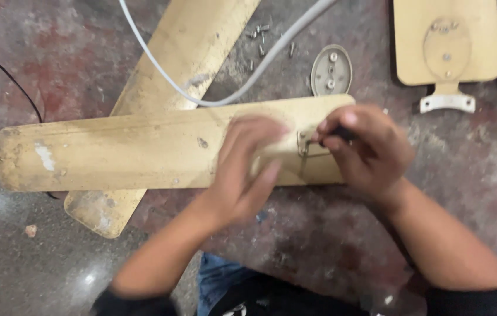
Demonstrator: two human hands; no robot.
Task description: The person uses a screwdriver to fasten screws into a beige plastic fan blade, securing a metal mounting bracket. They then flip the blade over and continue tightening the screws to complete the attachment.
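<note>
The left hand [242, 169] lies flat on the yellow fan blade [143, 152], fingers spread. The right hand [365, 149] pinches a dark tool [342, 133] at the blade's metal bracket [305, 143].

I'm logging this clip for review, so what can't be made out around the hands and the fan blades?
Head view only:
- Dark tool: mostly hidden in the right hand; its tip cannot be seen.
- Left hand: motion-blurred, covers the near fan blade beneath.
- Far fan blade: cut by the top edge.
- Loose screws: too small to count.

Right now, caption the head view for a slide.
Left hand steadies a yellowed fan blade on the floor while right hand works a dark tool at its bracket.
</note>
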